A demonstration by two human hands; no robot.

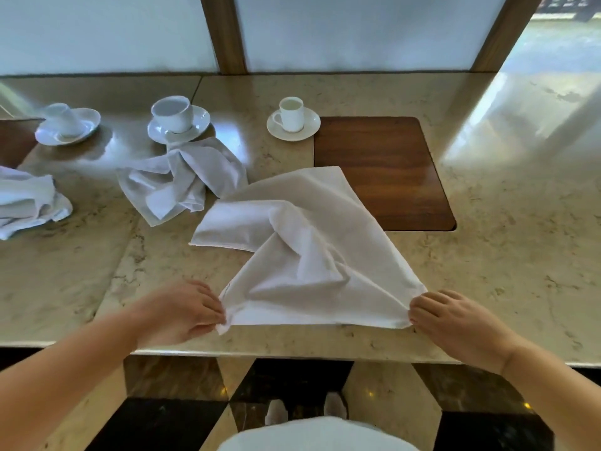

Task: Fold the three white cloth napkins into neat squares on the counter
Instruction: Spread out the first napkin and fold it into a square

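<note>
A white cloth napkin (312, 252) lies partly spread and wrinkled on the marble counter (487, 255) in front of me. My left hand (182, 312) pinches its near left corner. My right hand (455, 320) pinches its near right corner. The near edge is stretched between both hands close to the counter's front edge. A second napkin (179, 180) lies crumpled behind it to the left. A third napkin (26, 200) is bunched at the far left edge of view.
Three white cups on saucers stand along the back: left (66, 125), middle (177, 120), right (292, 120). A dark wooden inset panel (390, 164) sits right of centre, partly under the napkin. Frosted panels and wooden posts rise behind the counter.
</note>
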